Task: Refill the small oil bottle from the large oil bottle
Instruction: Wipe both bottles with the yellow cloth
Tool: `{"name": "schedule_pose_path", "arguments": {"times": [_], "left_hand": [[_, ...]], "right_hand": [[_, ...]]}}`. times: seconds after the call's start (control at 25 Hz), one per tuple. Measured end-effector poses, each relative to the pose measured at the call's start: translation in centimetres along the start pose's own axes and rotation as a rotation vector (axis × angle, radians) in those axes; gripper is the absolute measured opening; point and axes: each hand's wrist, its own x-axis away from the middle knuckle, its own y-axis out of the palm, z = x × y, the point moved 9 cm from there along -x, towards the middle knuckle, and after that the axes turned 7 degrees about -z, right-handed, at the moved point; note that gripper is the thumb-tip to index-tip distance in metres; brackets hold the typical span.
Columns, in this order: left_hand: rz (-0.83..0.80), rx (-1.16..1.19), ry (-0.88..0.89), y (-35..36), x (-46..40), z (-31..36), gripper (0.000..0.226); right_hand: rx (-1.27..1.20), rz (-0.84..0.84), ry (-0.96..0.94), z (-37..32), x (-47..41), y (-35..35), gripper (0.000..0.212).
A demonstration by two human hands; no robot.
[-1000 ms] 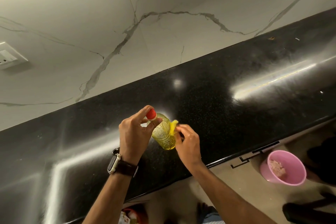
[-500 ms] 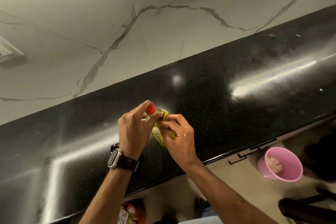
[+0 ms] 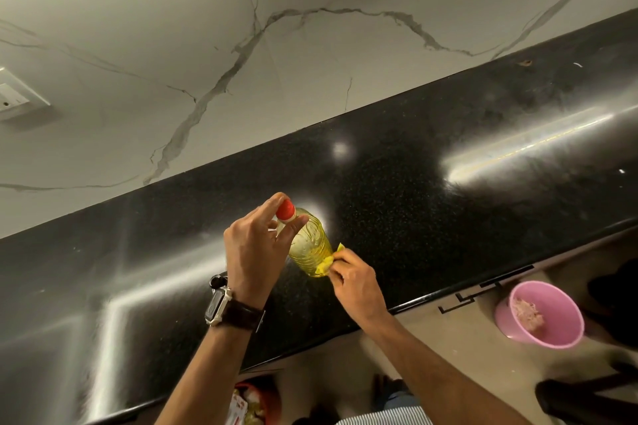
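A small clear bottle of yellow oil (image 3: 309, 247) with a red cap (image 3: 285, 210) stands on the black counter (image 3: 431, 190) near its front edge. My left hand (image 3: 253, 252) pinches the bottle's neck just under the cap, a watch on its wrist. My right hand (image 3: 352, 278) holds a crumpled yellow cloth (image 3: 329, 260) against the lower right side of the bottle. No large oil bottle is in view.
A marble wall with a white socket (image 3: 17, 100) backs the counter. On the floor to the right stands a pink bucket (image 3: 542, 314) with something pale inside. A red container (image 3: 255, 404) sits on the floor below the counter edge.
My right hand has moved with the yellow cloth from the upper part of the bottle down to its lower right side. My left hand keeps its hold on the neck.
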Motion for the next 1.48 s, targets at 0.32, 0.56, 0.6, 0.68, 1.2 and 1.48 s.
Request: {"name": "schedule_pose_path", "arguments": {"times": [0.32,0.56,0.6,0.68,1.2,1.48], "left_hand": [[0.002,-0.02,0.011,0.1,0.0,0.1,0.04],[0.014,-0.014,-0.012,-0.4,0.6,-0.1,0.038],[0.018,-0.016,-0.008,-0.5,0.6,0.2,0.036],[0.022,-0.015,-0.007,-0.4,0.4,0.4,0.035],[0.028,-0.013,0.013,-0.1,0.1,0.5,0.038],[0.01,-0.024,-0.042,-0.2,0.2,0.4,0.029]], "right_hand": [[-0.515,0.197,0.105,-4.1,-5.1,-7.3,0.03],[-0.26,-0.307,0.024,-2.7,-11.3,-3.6,0.027],[-0.216,-0.363,0.04,-1.6,-11.3,-2.6,0.024],[-0.192,-0.391,0.098,0.5,-10.2,-0.8,0.019],[-0.763,-0.177,0.817,3.3,1.7,4.7,0.014],[-0.669,0.156,0.342,-0.3,-2.5,-4.6,0.02]]}}
